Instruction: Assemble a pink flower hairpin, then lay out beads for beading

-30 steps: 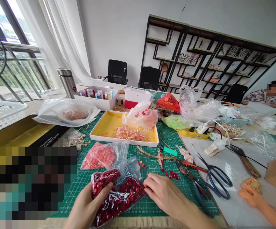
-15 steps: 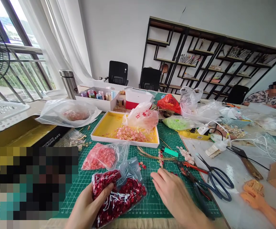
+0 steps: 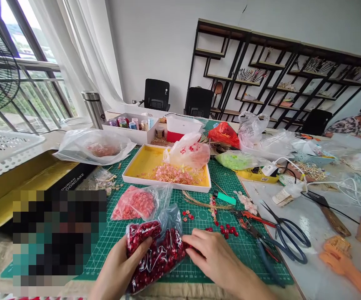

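Note:
My left hand (image 3: 124, 258) grips a clear plastic bag of small dark-red beads (image 3: 164, 254), its thumb pressed across the front. The bag lies tilted over the green cutting mat, its loose top standing up. My right hand (image 3: 214, 254) is closed at the bag's right edge, fingers curled and pinching there; the fingertips are partly hidden. Just beyond it, loose red beads (image 3: 228, 230) lie on the mat, and a few small red and pink pieces (image 3: 187, 215) sit farther left. Behind the held bag rests a clear bag of pink pieces (image 3: 135, 203).
A yellow-lined tray (image 3: 128, 177) holds pink stems and a plastic bag. Right of my hands lie scissors (image 3: 288, 235), pliers (image 3: 264, 250), a green lighter (image 3: 225, 197) and gold wires (image 3: 195, 200). A black box (image 3: 74, 175) stands left. A person (image 3: 352, 125) sits far right.
My right hand has moved left from the mat to the bag's right edge. Loose red beads behind it are now uncovered. My left hand keeps its hold on the bag.

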Available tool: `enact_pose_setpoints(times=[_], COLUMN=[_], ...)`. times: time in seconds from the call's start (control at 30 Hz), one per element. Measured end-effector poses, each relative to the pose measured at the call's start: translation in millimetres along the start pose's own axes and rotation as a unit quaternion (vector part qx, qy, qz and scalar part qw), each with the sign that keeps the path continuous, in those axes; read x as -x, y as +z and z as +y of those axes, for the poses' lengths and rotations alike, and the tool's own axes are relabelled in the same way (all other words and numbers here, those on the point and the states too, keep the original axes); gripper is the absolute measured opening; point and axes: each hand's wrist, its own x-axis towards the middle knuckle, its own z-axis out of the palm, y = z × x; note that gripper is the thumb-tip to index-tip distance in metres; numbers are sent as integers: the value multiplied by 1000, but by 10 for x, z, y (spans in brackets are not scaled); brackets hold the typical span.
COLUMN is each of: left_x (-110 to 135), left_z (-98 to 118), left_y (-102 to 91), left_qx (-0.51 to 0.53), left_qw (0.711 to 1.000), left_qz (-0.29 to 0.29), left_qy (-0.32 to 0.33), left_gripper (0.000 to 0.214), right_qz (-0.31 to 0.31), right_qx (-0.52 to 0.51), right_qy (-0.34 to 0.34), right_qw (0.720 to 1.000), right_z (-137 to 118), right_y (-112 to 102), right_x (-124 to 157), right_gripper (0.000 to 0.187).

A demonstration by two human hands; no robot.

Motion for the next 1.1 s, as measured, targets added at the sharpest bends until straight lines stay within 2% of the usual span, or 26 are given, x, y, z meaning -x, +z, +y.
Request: enact_pose_setpoints(times=[0.07, 0.23, 0.43, 0.63, 0.77, 0.87, 1.1], left_x=[0, 1, -7, 0, 1, -10, -15], left_z=[-3, -26, -39, -10, -7, -40, -52], left_y=[-3, 6, 10, -1, 6, 9, 18], left_qx=[-5, 7, -4, -6, -8, -12, -8], left_qw=[1000, 1000, 1000, 1000, 1000, 1000, 999], left_qz=[-9, -15, -5, -18, -10, -14, -11], left_qy=[-3, 1, 22, 19, 21, 18, 30], left_gripper=[55, 55, 48, 49, 50, 50, 48], right_qz=[-22, -72, -99, -90, -77, -76, -73], right_qx=[9, 29, -4, -8, 28, 74, 157], right_qy=[5, -6, -20, -22, -38, -42, -64], right_qw=[1000, 997, 995, 996, 996, 994, 983], right_z=[-39, -51, 55, 56, 46, 41, 2], right_y=[-68, -204, -273, -313, -236, -155, -182], right_x=[-23, -122, -158, -115, -68, -33, -94], right_gripper=[10, 19, 24, 15, 16, 9, 19])
